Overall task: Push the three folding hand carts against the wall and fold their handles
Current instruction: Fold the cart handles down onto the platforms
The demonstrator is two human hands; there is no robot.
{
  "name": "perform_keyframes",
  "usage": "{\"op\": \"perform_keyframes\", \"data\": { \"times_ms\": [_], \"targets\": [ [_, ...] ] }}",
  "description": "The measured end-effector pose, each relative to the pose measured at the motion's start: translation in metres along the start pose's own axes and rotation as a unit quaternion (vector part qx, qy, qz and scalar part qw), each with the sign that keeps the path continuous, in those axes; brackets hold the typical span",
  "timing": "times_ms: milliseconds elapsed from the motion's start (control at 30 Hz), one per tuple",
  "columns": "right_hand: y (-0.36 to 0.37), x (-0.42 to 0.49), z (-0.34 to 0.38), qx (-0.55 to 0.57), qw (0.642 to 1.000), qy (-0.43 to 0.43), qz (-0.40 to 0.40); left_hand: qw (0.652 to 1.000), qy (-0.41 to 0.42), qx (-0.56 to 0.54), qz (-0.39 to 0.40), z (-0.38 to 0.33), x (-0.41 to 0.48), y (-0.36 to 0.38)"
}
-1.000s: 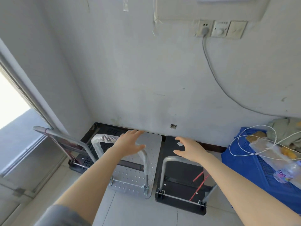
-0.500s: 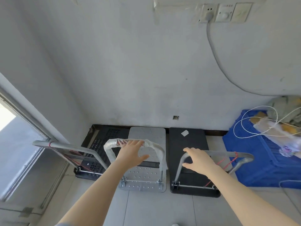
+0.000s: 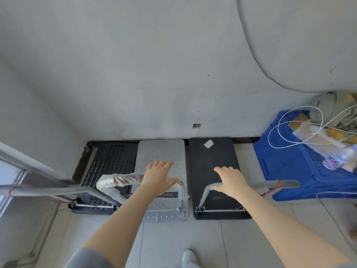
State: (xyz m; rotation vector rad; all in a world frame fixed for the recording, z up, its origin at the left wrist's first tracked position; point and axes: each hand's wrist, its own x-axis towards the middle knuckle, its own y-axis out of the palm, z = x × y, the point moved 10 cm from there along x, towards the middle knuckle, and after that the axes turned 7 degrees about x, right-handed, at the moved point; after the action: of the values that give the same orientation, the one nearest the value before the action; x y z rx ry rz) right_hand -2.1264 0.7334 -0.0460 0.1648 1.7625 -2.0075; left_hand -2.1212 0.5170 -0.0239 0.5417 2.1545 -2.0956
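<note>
Head view, hands (image 3: 157, 176) flat on cart handles (image 3: 257, 184)

A blue plastic crate (image 3: 289, 167) is seen on the tiled floor (image 3: 241, 244) at the right, against the grey wall (image 3: 154, 74). It is filled with grey cloth (image 3: 332, 109), a clear plastic bag (image 3: 324, 144) and loops of white cord (image 3: 301, 120). A grey cable (image 3: 251, 51) is draped down the wall

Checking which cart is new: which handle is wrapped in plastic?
The middle, silver cart's handle, under the left hand; the two black carts' handles are bare grey tube.
</note>
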Motion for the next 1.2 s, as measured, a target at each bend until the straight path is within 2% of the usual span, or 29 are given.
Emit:
{"op": "perform_keyframes", "data": {
  "times_ms": [133,333,500,733,1200],
  "targets": [
    [0.023,0.022,-0.013,-0.025,0.999,0.009,0.034,0.997,0.027,0.046,0.053,0.003,0.019,0.036],
    [0.068,0.035,-0.046,-0.007,0.993,0.084,0.083,0.987,0.016,0.076,0.143,0.021,0.042,0.092],
    [0.069,0.038,-0.039,-0.032,0.996,0.064,0.046,0.991,0.004,0.089,0.099,0.023,0.06,0.091],
    [0.062,0.042,-0.024,-0.03,0.999,0.016,0.006,0.992,0.025,0.083,0.094,0.019,0.071,0.087],
    [0.063,0.043,-0.041,-0.026,1.0,-0.016,-0.004,0.993,0.03,0.077,0.09,0.018,0.064,0.089]
  ]
}}
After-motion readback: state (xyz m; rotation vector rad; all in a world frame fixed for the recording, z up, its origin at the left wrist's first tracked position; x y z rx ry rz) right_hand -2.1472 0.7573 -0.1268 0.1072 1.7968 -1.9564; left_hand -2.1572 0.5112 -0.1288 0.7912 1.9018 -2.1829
